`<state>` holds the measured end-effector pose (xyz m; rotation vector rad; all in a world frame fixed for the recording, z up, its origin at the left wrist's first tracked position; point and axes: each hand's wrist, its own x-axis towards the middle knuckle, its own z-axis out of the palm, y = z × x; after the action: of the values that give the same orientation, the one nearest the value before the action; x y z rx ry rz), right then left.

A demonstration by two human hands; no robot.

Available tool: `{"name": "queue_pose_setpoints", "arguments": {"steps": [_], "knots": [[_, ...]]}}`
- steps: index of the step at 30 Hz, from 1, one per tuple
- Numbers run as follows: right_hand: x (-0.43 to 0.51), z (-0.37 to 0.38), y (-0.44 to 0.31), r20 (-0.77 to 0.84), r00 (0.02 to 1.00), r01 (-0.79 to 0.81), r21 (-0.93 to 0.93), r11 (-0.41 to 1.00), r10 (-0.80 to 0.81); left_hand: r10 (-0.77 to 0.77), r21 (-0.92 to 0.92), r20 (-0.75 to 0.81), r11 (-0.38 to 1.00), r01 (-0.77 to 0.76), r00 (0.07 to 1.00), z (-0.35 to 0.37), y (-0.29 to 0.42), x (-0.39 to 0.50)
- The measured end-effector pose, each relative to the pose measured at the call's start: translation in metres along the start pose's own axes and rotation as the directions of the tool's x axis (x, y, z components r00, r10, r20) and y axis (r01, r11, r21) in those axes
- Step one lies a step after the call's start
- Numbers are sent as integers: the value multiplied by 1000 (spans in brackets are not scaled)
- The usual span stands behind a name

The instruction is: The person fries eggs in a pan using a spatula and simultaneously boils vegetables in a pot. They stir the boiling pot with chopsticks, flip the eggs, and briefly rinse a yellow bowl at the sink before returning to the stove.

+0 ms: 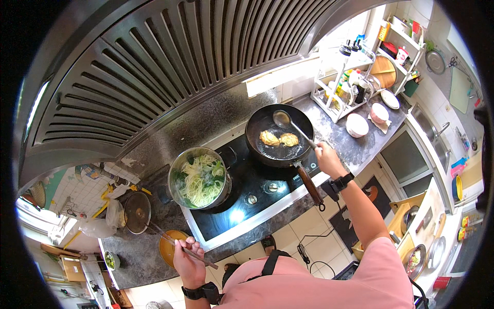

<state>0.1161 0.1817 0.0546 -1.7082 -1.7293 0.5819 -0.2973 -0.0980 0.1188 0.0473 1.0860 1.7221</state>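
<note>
My right hand [330, 159] grips the handle of a metal ladle [283, 119]. The ladle's bowl rests inside a black wok [259, 120], behind two golden fried pieces [288, 140] that look like egg. The wok's wooden handle [308, 183] points toward me, not held. In my left hand [190, 259] is a pair of wooden chopsticks [189, 253], pointing away to the left above an orange-yellow round dish [166, 251]. Left of the wok, a steel pot [227, 193] holds pale noodles [200, 177] and leafy greens, with steam rising.
Both vessels stand on a black glass cooktop [227, 220] under a slotted range hood [162, 69]. A round pot lid [137, 208], plastic bags [98, 228] and a small cup of chopped greens [112, 260] are at left. Bowls [357, 125] and a seasoning rack [343, 89] stand right.
</note>
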Motion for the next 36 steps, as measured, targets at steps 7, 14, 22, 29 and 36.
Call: {"name": "queue_pose_setpoints", "arguments": {"steps": [7, 14, 22, 29, 36], "knots": [[23, 15, -2, 152, 986, -65, -50, 997, 72, 2, -45, -12, 999, -3, 1000, -4, -2, -6], [17, -10, -37, 356, 883, -391, 195, 899, 307, 2, -61, -59, 998, -5, 998, -12, -3, -4], [-28, -27, -58, 283, 947, -235, 278, 931, 154, -10, -74, -66, 997, 5, 998, -11, -8, 5], [-22, -18, -32, 154, 983, -107, 32, 994, 101, -59, -71, -8, 996, 58, 998, -13, -8, 11], [-12, 4, -38, 228, 964, -130, -56, 990, 140, -44, -73, -10, 996, 43, 999, -14, -6, 7]]}}
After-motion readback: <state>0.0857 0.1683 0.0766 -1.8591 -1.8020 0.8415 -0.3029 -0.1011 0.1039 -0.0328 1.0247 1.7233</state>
